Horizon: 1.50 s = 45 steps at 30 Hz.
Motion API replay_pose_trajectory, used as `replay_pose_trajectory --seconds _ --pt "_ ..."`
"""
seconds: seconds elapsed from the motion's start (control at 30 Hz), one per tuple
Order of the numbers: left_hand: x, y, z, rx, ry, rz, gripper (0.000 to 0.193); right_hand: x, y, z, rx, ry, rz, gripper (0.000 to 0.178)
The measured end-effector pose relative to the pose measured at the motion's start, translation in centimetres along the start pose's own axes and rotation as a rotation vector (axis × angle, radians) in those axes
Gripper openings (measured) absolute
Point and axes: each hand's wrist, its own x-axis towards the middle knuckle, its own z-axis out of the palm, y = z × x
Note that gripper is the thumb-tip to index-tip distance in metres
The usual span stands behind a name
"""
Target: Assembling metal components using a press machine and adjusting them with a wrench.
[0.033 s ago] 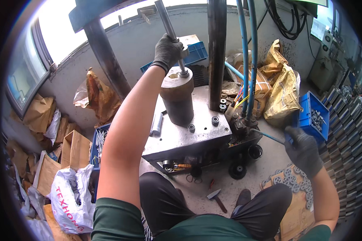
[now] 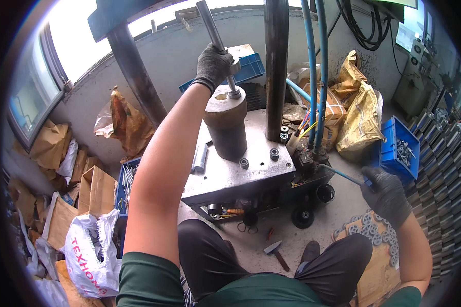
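Observation:
My left hand (image 2: 213, 64), in a dark grey glove, is wrapped round an upright metal shaft (image 2: 210, 24) that leans slightly. A round metal collar (image 2: 235, 65) shows at the side of the fingers. The shaft's lower end stands in a ring on top of a thick steel cylinder block (image 2: 226, 120). That block rests on the press's metal table (image 2: 261, 166). Off to the right, my gloved right hand (image 2: 386, 197) is closed on the end of a thin lever (image 2: 340, 174), which comes from the pump unit (image 2: 307, 162) beside the table.
Small black bearings (image 2: 274, 154) and silver cylinders (image 2: 200, 157) lie on the table. Press columns (image 2: 275, 71) and blue hoses (image 2: 321, 71) rise behind. A hammer (image 2: 277, 254) lies on the floor. Blue crates (image 2: 397, 148), sacks (image 2: 361, 123) and stacked metal bars (image 2: 440, 174) surround the spot.
My right hand and the lever's end have shifted slightly downward. My left hand and the shaft stay where they were.

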Motion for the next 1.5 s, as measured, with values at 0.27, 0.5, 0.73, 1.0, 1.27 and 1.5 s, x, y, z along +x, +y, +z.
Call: replay_pose_trajectory --seconds 0.27,0.5,0.73,1.0,1.27,1.5 --pt "-0.4 1.4 0.5 -0.006 -0.036 -0.004 0.033 1.1 -2.9 -0.4 -0.113 -0.237 -0.123 0.036" --pt "-0.2 1.0 0.0 -0.047 -0.03 -0.024 0.034 1.1 -2.0 -0.5 -0.128 -0.412 -0.121 0.038" --pt "-0.5 2.1 -0.1 0.031 -0.001 -0.019 0.031 0.6 -2.5 -1.1 -0.114 -0.418 -0.082 0.035" --pt "-0.5 1.7 0.2 -0.004 -0.015 -0.047 0.033 -2.8 -1.6 0.2 0.012 -0.268 -0.011 0.034" --pt "-0.3 2.1 0.5 -0.035 -0.011 -0.072 0.033 -7.8 -0.6 2.3 -0.058 -0.449 -0.014 0.021" --pt "-0.5 2.0 0.1 -0.05 -0.014 -0.044 0.029 -7.3 -0.9 2.5 -0.104 -0.53 0.06 0.017"
